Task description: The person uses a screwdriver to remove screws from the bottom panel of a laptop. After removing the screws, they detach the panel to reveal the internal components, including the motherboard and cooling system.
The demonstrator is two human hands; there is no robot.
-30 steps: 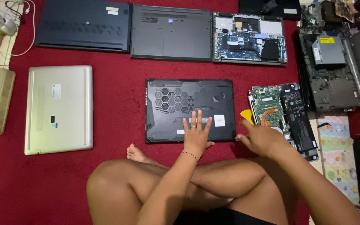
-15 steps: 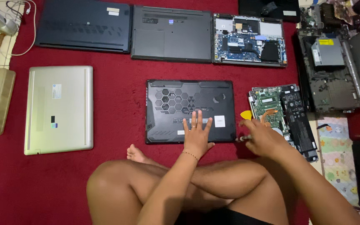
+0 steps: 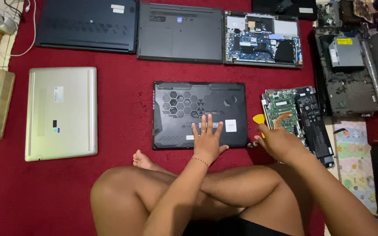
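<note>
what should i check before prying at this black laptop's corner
1. Left hand flat on black laptop, steadying it: ok.
2. Laptop lies bottom up on the red carpet: ok.
3. Right hand at the laptop's near right corner: ok.
4. Yellow pick at that hand: ok; whether its tip is in the seam: cannot tell.
5. Base screws all out: cannot tell.
6. Open laptop close by the right hand, apart from it: ok.

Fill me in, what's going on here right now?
A person sits cross-legged on a red carpet among several laptops. The left hand lies flat on the underside of a black laptop, steadying it. The right hand is at that laptop's near right corner with a small tool, beside a yellow pry pick. The cover looks closed.
</note>
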